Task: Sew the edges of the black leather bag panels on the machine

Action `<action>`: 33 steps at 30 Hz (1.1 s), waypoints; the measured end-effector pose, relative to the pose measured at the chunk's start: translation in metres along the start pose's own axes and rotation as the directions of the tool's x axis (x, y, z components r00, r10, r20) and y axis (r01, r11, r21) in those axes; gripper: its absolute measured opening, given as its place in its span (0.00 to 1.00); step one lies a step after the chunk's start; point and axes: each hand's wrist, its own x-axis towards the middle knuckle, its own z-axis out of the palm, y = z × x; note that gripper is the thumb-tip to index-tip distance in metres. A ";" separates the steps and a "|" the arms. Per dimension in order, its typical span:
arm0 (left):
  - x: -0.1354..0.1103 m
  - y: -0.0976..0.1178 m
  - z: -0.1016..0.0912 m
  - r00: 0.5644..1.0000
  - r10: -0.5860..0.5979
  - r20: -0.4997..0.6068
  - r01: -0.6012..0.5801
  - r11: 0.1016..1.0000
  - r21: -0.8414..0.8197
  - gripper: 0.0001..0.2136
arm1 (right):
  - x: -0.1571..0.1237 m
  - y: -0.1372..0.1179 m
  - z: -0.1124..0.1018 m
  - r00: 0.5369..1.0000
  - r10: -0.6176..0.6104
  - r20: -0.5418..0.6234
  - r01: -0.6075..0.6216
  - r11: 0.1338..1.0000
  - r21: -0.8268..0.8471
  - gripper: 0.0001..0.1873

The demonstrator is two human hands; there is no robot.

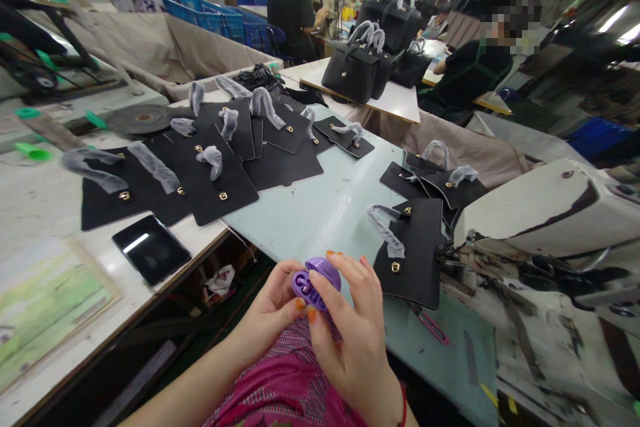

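Note:
A small purple earbud case (327,269) is held above my lap with its lid raised. One purple earbud (303,283) shows in its left side. My left hand (273,303) grips the case from the left, thumb in front and fingers behind. My right hand (356,323) is closed around the right side, index finger reaching over the case's inside and thumb at its lower front. Those fingers hide the other half of the inside. To the right lies a black bag panel (415,253) with a plastic-wrapped handle (387,230).
Several black panels (225,177) with wrapped handles overlap at left. A tablet (151,249) lies by the left table's edge. A sewing machine (540,213) stands close at right, near a pink-handled tool (434,327). Finished bags (350,70) and two co-workers (290,7) are beyond.

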 end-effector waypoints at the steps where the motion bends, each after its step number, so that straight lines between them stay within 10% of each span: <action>1: 0.000 0.000 0.000 1.000 0.005 -0.003 -0.005 1.000 0.005 0.17 | 0.000 0.000 0.000 1.000 -0.004 0.016 0.004 1.000 0.001 0.20; 10: 0.002 0.002 0.000 1.000 0.014 -0.023 -0.014 1.000 -0.020 0.17 | -0.013 0.008 0.015 0.984 0.165 -0.069 -0.153 0.975 0.161 0.34; 16: 0.004 0.003 -0.001 0.989 0.092 -0.115 -0.087 0.995 0.048 0.16 | -0.025 0.016 0.036 0.907 0.420 0.023 -0.384 0.804 0.454 0.18; 26: 0.010 0.006 0.006 0.983 0.112 -0.144 -0.075 0.968 0.240 0.14 | -0.030 0.026 0.054 0.846 0.527 0.078 -0.429 0.586 0.687 0.13; 33: 0.015 0.032 -0.017 0.892 0.434 0.123 -0.316 0.406 0.857 0.10 | -0.029 0.039 0.050 0.884 0.468 0.010 -0.376 0.698 0.609 0.14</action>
